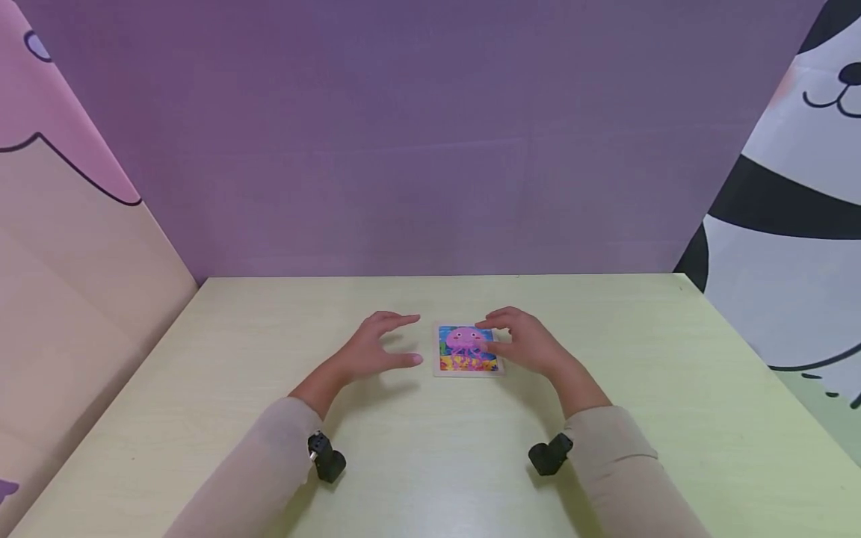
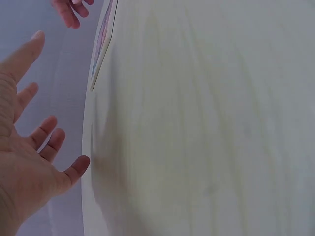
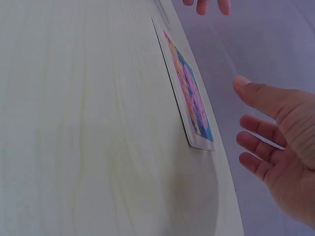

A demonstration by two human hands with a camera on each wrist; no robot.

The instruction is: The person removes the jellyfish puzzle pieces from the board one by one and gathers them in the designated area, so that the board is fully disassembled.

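Both sleeves (image 1: 269, 463) frame the bench (image 1: 430, 463); left hand (image 1: 377, 347) and right hand (image 1: 528, 344), fingers spread, flank the assembled, ungrasped jellyfish puzzle (image 1: 467, 350).

The left hand (image 2: 27, 147) is seen at the left edge of the view, palm exposed, fingers spread and relaxed, with nothing held. Most of the frame is filled by a pale yellow-green tabletop (image 2: 206, 123). A thin flat board (image 2: 102, 42) with a coloured printed face is seen edge-on lying on the tabletop near the upper left. Fingertips of the right hand (image 2: 71, 10) are shown at the top left corner, just beside the board.
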